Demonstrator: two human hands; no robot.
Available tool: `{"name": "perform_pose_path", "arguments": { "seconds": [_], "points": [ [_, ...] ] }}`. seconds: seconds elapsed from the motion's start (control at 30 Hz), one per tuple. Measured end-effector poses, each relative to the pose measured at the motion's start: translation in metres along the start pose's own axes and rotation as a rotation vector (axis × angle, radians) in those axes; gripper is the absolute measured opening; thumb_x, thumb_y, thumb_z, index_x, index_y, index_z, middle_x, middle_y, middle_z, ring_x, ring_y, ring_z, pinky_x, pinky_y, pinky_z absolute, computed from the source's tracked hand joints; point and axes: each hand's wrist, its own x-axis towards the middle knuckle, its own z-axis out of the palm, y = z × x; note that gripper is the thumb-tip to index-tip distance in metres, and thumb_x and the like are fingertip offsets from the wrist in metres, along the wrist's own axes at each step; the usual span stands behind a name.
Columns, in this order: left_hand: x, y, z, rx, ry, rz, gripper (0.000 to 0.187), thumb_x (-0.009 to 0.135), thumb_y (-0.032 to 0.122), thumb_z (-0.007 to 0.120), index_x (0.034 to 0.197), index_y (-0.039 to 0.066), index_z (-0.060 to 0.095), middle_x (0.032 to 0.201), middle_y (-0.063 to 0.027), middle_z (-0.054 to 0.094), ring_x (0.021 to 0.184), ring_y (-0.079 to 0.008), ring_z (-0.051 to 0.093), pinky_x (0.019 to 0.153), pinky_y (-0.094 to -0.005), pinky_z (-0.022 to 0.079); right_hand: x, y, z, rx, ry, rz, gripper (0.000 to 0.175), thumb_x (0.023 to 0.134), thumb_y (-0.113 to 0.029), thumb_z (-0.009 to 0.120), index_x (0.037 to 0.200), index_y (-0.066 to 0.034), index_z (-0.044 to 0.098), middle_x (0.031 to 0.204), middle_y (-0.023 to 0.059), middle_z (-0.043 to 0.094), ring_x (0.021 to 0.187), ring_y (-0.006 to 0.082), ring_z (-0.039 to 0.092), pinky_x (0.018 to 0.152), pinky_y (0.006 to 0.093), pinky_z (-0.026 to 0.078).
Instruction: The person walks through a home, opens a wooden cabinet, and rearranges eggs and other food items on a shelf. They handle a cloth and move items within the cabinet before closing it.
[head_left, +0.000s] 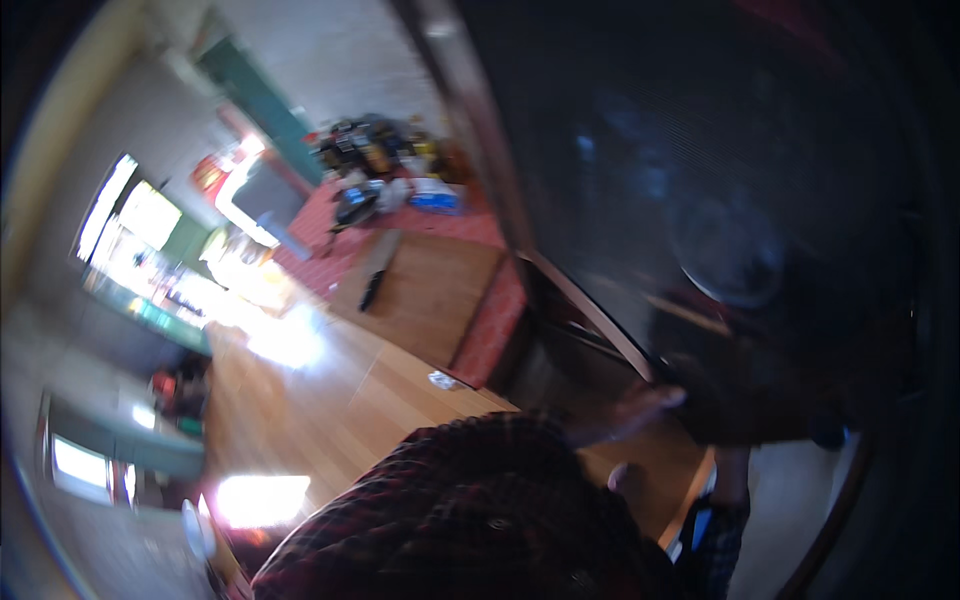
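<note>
A large dark cabinet door or panel (645, 172) with a wooden frame fills the upper right. My left hand (637, 412), blurred, is at the frame's lower corner; whether its fingers grip the frame is unclear. My right forearm (731, 476) rises from a plaid sleeve at the lower right, and the hand is lost in the dark beneath the panel. A round, bowl-like shape (731, 259) shows faintly in the dark area; it cannot be told whether it is a thing or a reflection. My dark plaid sleeve (450, 517) covers the bottom middle.
A wooden board (435, 292) with a black-handled knife or cleaver (373, 291) lies on a red-patterned counter (491, 337). Several bottles (367, 146) and a blue-and-white packet (437, 196) stand behind. Crumpled clear plastic (442, 379) lies near the board. Bright windows (150, 214) are at left.
</note>
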Motion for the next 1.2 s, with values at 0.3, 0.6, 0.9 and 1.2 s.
{"name": "perform_pose_path", "arguments": {
  "seconds": [0.3,0.6,0.9,1.2],
  "points": [
    [-0.016,-0.007,-0.055,-0.191,-0.546,0.036,0.033,0.098,0.038,0.046,0.118,0.012,0.052,0.116,-0.0054,0.055,0.114,-0.0209,0.05,0.099,-0.0416,0.038,-0.027,-0.017,0.067,0.473,-0.026,-0.308,0.037,0.08,-0.016,0.074,0.113,-0.0017,0.064,0.101,0.0049,0.063,0.089,0.0073,0.058,0.073,0.023,0.049],
    [-0.02,0.018,-0.002,-0.079,-0.263,-0.053,0.058,0.092,0.045,0.053,0.133,0.005,0.045,0.133,-0.0108,0.051,0.122,-0.0275,0.05,0.104,-0.0458,0.037,-0.026,0.017,0.09,0.447,0.359,-0.129,0.047,0.081,-0.027,0.077,0.118,-0.002,0.062,0.087,0.0012,0.064,0.069,0.0075,0.057,0.06,0.0209,0.046],
    [0.023,0.012,0.001,0.033,-0.014,-0.052,0.075,0.087,0.063,0.053,0.136,0.007,0.041,0.131,-0.0096,0.051,0.116,-0.0248,0.05,0.095,-0.0401,0.042,-0.198,0.113,0.022,0.183,1.236,0.093,0.038,0.08,-0.026,0.077,0.106,-0.0002,0.066,0.084,0.006,0.069,0.063,0.0096,0.059,0.053,0.0265,0.048],
    [0.05,0.007,0.003,0.072,0.005,0.042,0.07,0.087,0.063,0.054,0.134,0.011,0.044,0.117,-0.0032,0.055,0.098,-0.0205,0.054,0.092,-0.0393,0.041,-0.317,0.104,-0.031,-0.173,1.606,0.035,0.038,0.074,-0.03,0.081,0.089,0.0011,0.063,0.075,0.0121,0.066,0.069,0.0192,0.063,0.063,0.0334,0.051]
  ]
}}
